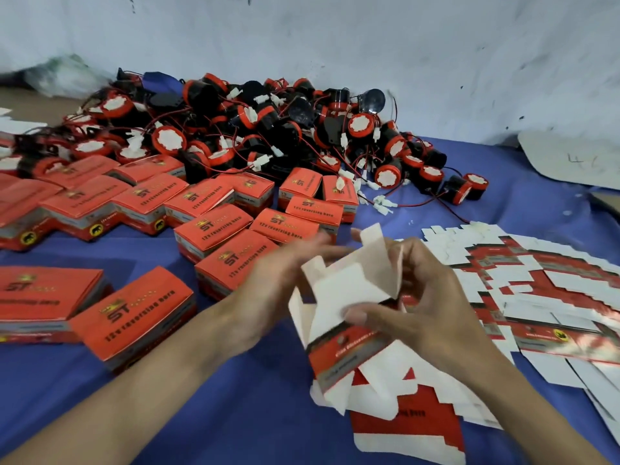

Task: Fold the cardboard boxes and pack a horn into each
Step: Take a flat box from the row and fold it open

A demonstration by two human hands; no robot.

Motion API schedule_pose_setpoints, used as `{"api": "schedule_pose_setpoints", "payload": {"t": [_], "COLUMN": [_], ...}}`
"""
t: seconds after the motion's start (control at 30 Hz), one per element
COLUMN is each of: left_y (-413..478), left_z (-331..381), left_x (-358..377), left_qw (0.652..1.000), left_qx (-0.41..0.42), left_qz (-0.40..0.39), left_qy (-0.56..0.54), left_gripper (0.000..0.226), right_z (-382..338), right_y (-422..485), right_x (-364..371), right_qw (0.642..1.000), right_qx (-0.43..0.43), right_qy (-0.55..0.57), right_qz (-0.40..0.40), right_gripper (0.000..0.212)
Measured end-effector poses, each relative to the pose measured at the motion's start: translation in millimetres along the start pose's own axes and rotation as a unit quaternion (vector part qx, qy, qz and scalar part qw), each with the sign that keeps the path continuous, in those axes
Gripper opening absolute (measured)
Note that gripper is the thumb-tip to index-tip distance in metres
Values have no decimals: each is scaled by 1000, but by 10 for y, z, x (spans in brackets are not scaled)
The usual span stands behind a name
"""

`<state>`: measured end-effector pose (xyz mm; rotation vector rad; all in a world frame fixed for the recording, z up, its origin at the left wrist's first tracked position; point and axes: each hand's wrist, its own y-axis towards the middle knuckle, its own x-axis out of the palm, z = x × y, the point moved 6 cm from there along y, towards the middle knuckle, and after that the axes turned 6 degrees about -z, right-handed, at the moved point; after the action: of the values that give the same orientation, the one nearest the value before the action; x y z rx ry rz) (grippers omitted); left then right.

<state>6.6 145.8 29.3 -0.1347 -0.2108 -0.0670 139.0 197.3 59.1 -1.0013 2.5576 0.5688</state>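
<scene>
A half-folded cardboard box (349, 290), white inside and red outside, hangs above the blue table between both hands. My right hand (426, 297) grips its right side, thumb across the front panel. My left hand (285, 273), blurred, touches its left flaps with fingers spread. A big pile of red-and-black horns (268, 129) with wires lies at the back. Flat box blanks (536, 286) fan out to the right. Another flat blank (409, 427) lies under the held box.
Several closed red boxes (214, 229) stand across the left and middle of the blue cloth (235, 414). A white wall (335, 38) runs behind the pile. A sheet of pale cardboard (570, 159) rests at the far right.
</scene>
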Motion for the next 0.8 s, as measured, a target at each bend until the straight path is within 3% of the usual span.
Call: {"api": "schedule_pose_setpoints", "payload": {"t": [0.1,0.2,0.27,0.37,0.5,0.8], "left_y": [43,55,34,-53,-78,-86], "left_z": [181,98,9,-59,-86,-82], "left_x": [104,127,174,98,72,57], "left_qw": [994,990,981,968,957,943], "left_qx": [69,131,178,221,259,290], "left_qz": [-28,55,62,107,131,163], "left_qy": [-77,7,44,45,7,1], "left_gripper": [75,48,65,55,45,43], "right_z": [7,-2,52,213,343,346], "right_y": [-4,-19,-31,-33,-31,-105], "right_x": [-186,-184,-91,50,164,198], "right_qw": [995,986,978,959,943,935], "right_qx": [-6,-25,-20,14,48,8], "right_qy": [84,148,193,265,308,315], "right_qz": [59,72,75,98,118,164], "right_gripper": [39,30,20,34,33,42]}}
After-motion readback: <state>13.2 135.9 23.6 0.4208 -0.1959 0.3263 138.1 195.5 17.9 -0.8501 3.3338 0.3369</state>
